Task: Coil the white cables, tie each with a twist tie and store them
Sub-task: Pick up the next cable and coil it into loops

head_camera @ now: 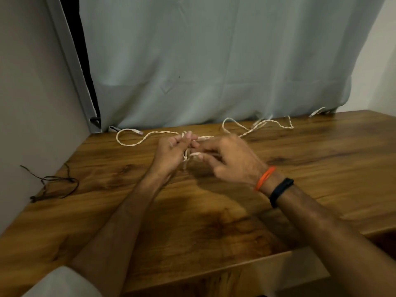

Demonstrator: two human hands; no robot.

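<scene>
Above the bench [214, 221], the left hand [171, 153] gripped a small coil of white cable [150, 136]; the right hand [231, 159] pinched the next strand. With most of the cable trailing loose along the bench's far edge, the few loops could probably slip and spring apart.

White braided cable [137, 142] strung loose across wooden table [214, 211], middle section bunched at centre.

Wood-grain worktop [214, 221] here, warm brown with dark knots and a soft sheen, smooth-looking. The white cable [137, 142] across the far side shows a twisted, braided texture, matt, while the thin dark cord [64, 181] at the left looks matt too. Behind hangs a pale cloth curtain [214, 61], soft and creased.
</scene>
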